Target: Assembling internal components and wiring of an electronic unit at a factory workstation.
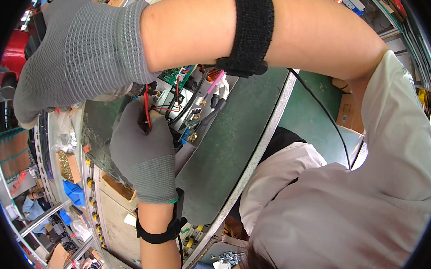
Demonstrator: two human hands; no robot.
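Observation:
My left hand, in a grey knit glove, comes up from the lower edge. Its fingers close around a red wire beside an open electronic unit. Inside that unit are a green circuit board, a blue terminal part, black cables and a pink sleeve. My right hand, gloved too, reaches across from the right and bends inward above the wires. Its fingers are curled and mostly hidden, so what they grip does not show. A red object with black parts appears just beyond it.
The unit rests on a dark green bench top with a metal edge. Rollers line a conveyor at left. Beyond are a clear plastic bag and shelves of parts. A cardboard box and a black cable are at right.

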